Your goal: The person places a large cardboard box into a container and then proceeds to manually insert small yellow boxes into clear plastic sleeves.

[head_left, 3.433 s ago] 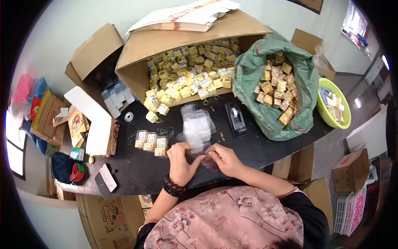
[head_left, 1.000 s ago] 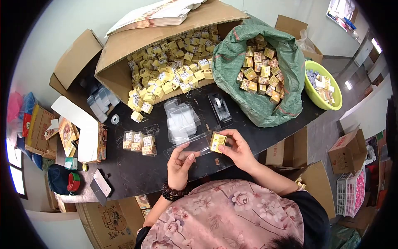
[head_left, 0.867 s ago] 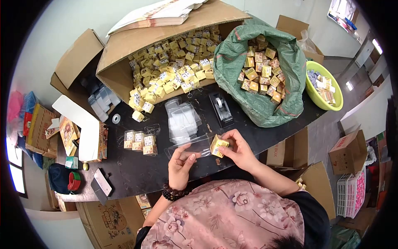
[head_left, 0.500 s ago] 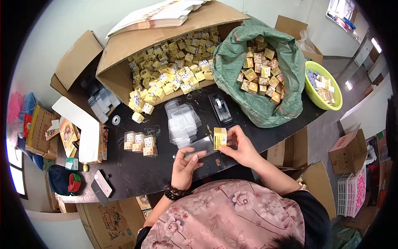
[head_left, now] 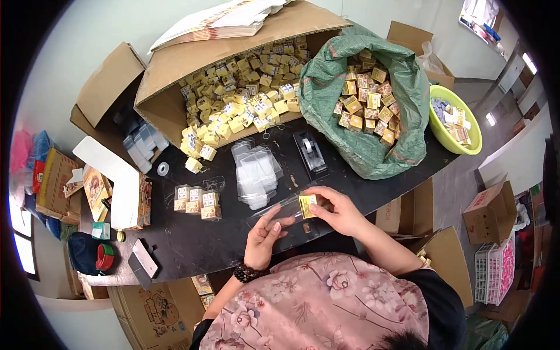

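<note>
A small yellow box (head_left: 307, 205) with printed sides is pinched in my right hand (head_left: 337, 212), thumb on its near face. Against its left side lies a clear plastic sleeve (head_left: 290, 210), hard to make out against the dark table. My left hand (head_left: 265, 236) has its fingers closed on the sleeve's other end; a dark beaded bracelet circles that wrist. Just beyond my hands is a pile of flat clear plastic sleeves (head_left: 256, 178). A black tape dispenser (head_left: 311, 154) stands to the right of the pile. Several packed boxes in clear plastic (head_left: 197, 200) stand to the left.
A big cardboard box (head_left: 157, 111) on its side spills yellow cube pieces (head_left: 233, 119). At right, a green woven sack (head_left: 373, 163) holds many small boxes, beside a lime basin (head_left: 473, 137). A tape roll (head_left: 163, 169) and a phone (head_left: 144, 258) lie at left.
The yellow box has tilted and come slightly lower, against the plastic sleeve. My left hand has shifted a little right, its fingers now nearer the box.
</note>
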